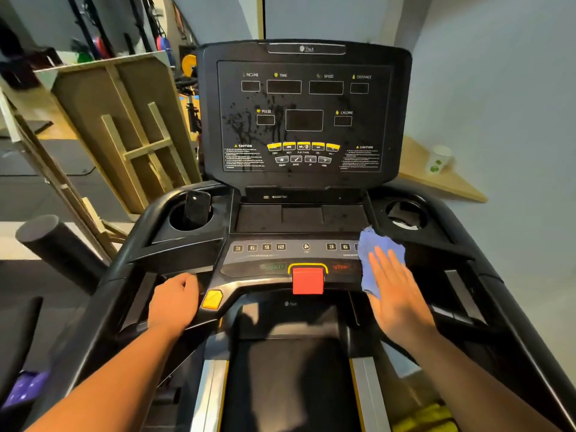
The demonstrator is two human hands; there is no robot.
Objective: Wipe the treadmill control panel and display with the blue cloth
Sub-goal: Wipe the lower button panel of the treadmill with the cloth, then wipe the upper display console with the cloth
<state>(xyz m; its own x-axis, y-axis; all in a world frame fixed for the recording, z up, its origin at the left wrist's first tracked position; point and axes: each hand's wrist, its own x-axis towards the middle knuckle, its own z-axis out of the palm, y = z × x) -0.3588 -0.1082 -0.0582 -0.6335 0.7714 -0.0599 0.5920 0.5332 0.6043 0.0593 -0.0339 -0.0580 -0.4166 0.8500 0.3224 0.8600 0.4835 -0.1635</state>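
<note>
head | right hand (396, 291) flat, pressing blue cloth (377, 247) at control panel (280, 260) right edge | left hand (174, 302) clamped on handrail (187, 269)

My right hand (397, 294) lies flat, fingers straight and spread, palm pressing down. My left hand (174, 302) is curled in a grip, both forearms reaching forward.

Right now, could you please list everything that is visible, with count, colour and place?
display: one, black, upright at centre, dark drip marks on its left part
control panel: one, black, below display
blue cloth: one, right end of panel
red safety key: one, panel front
phone: one, black, left cup holder
paper cup: one, white and green, wooden shelf at right
left hand: grips the left handrail
right hand: flat on cloth
</note>
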